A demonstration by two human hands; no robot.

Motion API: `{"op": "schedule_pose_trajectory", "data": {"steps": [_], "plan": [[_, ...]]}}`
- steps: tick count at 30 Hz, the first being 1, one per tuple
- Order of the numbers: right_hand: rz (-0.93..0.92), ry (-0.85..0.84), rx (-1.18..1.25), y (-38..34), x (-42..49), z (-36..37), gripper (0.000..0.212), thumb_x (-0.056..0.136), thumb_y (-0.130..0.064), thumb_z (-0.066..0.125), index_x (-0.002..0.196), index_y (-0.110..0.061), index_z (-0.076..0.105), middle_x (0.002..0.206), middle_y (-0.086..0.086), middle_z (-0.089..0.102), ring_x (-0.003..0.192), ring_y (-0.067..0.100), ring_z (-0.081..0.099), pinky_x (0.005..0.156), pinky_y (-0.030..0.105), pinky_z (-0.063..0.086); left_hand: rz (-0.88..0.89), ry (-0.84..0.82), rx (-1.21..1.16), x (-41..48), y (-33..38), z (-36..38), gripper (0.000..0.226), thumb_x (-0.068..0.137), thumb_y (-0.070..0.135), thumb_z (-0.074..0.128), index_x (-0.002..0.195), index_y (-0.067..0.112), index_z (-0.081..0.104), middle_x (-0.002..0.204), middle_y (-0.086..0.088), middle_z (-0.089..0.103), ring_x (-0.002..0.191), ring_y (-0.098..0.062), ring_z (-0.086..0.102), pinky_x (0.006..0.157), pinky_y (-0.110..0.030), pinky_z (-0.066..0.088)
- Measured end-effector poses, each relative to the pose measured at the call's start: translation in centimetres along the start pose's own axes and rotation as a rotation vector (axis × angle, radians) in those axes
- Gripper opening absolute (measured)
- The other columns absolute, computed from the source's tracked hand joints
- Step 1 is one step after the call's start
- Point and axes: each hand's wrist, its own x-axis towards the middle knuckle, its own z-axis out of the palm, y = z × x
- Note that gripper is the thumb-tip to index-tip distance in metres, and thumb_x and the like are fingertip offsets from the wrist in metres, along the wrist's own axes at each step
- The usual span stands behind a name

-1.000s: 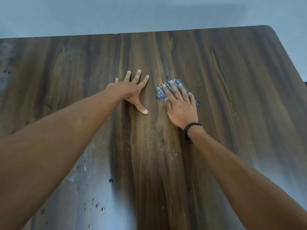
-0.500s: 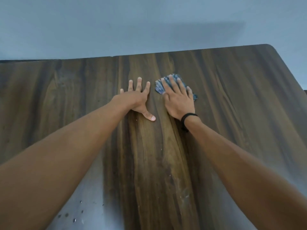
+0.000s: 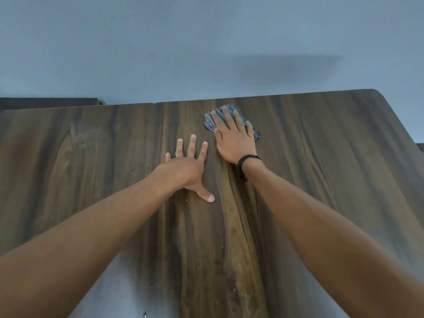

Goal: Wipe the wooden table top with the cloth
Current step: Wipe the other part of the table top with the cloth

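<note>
A dark wooden table top [image 3: 321, 161] fills the lower part of the head view. A small blue patterned cloth [image 3: 212, 119] lies near the table's far edge. My right hand [image 3: 232, 138] presses flat on the cloth with straight fingers and covers most of it. A black band sits on that wrist. My left hand [image 3: 188, 166] rests flat on the bare wood just left of and nearer than the cloth, fingers spread, thumb pointing toward me.
A plain blue-grey wall [image 3: 206, 42] rises directly behind the table's far edge. The rounded far right corner [image 3: 376, 92] of the table shows. Small water droplets [image 3: 145, 314] lie on the near left part of the wood.
My right hand has slid the cloth away from me toward the far edge. My left hand stays flat on the wood. The camera has tilted up, showing more wall.
</note>
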Motion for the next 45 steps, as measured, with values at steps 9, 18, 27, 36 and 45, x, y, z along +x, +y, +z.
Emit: {"op": "schedule_pose_trajectory", "data": {"steps": [9,18,27,36,45], "plan": [[-0.056,-0.076,0.000,1.2,4.9,-1.1,0.055,0.106,-0.039,0.021,0.159,-0.040,0.008,0.168,-0.010,-0.004,0.154,0.016,-0.006,0.121,0.048,0.000,-0.041,0.099,-0.166,3.3,-2.9,-4.0,0.149,0.051,0.077,0.075,0.147,0.030,-0.029,0.152,0.000,-0.041,0.142,-0.041,-0.026,0.113,-0.064,0.005],[-0.050,-0.065,0.008,0.8,6.0,-1.2,0.054,0.106,-0.037,0.023,0.159,-0.040,0.011,0.168,-0.008,-0.002,0.154,0.016,-0.005,0.121,0.048,0.001,0.013,0.201,-0.209,4.0,-4.0,-2.2,0.152,0.044,0.080,0.075,0.149,0.033,-0.024,0.155,0.003,-0.036,0.143,-0.040,-0.024,0.112,-0.065,0.005],[0.056,-0.016,0.022,0.0,4.7,-0.7,0.054,0.107,-0.037,0.023,0.159,-0.038,0.012,0.168,-0.008,-0.002,0.155,0.018,-0.003,0.122,0.047,0.001,0.003,0.176,-0.196,3.9,-3.7,-2.7,0.151,0.048,0.077,0.077,0.149,0.031,-0.026,0.154,0.002,-0.038,0.142,-0.041,-0.025,0.112,-0.065,0.006],[0.117,-0.058,0.026,0.0,6.1,-0.9,0.053,0.106,-0.038,0.022,0.158,-0.043,0.012,0.168,-0.011,-0.003,0.154,0.014,-0.006,0.122,0.046,-0.001,0.025,0.202,-0.230,2.6,-3.5,-3.0,0.147,0.053,0.071,0.080,0.152,0.028,-0.021,0.157,-0.001,-0.033,0.143,-0.040,-0.024,0.114,-0.063,0.005],[0.057,-0.107,0.006,-0.7,5.1,-1.1,0.053,0.107,-0.039,0.021,0.158,-0.042,0.007,0.168,-0.010,-0.008,0.154,0.015,-0.009,0.122,0.047,-0.002,0.054,0.243,-0.263,1.9,-3.7,-2.8,0.144,0.055,0.069,0.079,0.153,0.028,-0.019,0.158,-0.001,-0.031,0.143,-0.039,-0.024,0.115,-0.062,0.003]]}}
